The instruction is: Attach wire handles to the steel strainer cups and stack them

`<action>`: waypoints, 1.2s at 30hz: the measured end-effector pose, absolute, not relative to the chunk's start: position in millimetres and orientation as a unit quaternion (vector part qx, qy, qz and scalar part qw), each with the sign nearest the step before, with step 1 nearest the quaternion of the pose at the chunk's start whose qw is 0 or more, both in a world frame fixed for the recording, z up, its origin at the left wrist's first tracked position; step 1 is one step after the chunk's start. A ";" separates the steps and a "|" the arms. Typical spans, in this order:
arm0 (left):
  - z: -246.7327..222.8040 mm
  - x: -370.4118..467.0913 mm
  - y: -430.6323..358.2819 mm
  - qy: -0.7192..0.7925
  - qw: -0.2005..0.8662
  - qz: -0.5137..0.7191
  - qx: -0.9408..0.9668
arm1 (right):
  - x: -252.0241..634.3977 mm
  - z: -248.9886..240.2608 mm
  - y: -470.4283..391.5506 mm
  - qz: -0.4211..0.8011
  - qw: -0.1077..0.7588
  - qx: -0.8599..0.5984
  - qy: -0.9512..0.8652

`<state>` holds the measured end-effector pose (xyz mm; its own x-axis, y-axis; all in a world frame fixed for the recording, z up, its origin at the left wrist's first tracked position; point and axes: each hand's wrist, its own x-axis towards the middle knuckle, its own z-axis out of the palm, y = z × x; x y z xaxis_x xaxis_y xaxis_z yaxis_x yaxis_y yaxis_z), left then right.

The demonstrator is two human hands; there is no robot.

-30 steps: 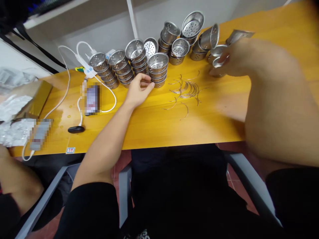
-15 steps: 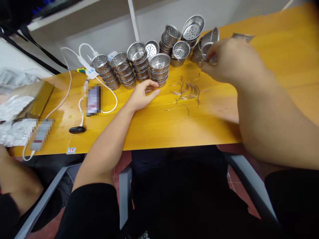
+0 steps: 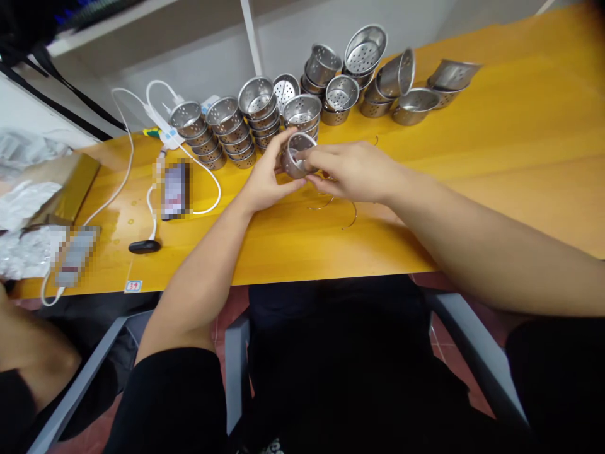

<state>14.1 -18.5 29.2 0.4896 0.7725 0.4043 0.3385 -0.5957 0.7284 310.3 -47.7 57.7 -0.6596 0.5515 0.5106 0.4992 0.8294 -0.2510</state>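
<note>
A small perforated metal cup (image 3: 292, 165) is held between my two hands, tilted with its mouth toward me. My left hand (image 3: 265, 181) curls round its left side, with the thumb low in front. From the right, my right hand (image 3: 355, 169) grips the cup's rim, its fingers reaching inside and its thumb underneath. Directly behind stands a stack of similar cups (image 3: 302, 112). Thin curved metal wires (image 3: 352, 218) lie on the table below my right hand, which hides most of the pile.
More stacked cups (image 3: 224, 120) stand along the wall to the left, and loose ones (image 3: 414, 106) sit at the right. A phone (image 3: 174, 191), white cables and a black oval object (image 3: 144, 246) lie on the yellow table (image 3: 520, 145). Another person's arm (image 3: 35, 340) is at the lower left.
My right hand has come left from the cups at the right, bringing a cup to my left hand. My left hand has closed round that cup.
</note>
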 end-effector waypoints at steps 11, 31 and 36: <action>41.5 19.8 -24.3 0.364 0.233 0.370 0.822 | 308.2 50.3 -46.2 0.048 0.278 -0.253 -0.925; 2.2 0.8 22.7 0.299 0.186 0.421 0.836 | 311.4 59.3 -35.6 0.173 0.449 -0.279 -0.831; -2.6 3.3 17.1 0.295 0.222 0.388 0.844 | 305.2 45.4 -24.8 0.177 0.445 -0.264 -0.837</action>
<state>3.3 17.1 -2.6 0.5243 0.6710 0.5242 0.3260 -0.7269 0.6045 305.2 -24.8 45.4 -0.4640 0.5998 0.6519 0.2851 0.7979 -0.5311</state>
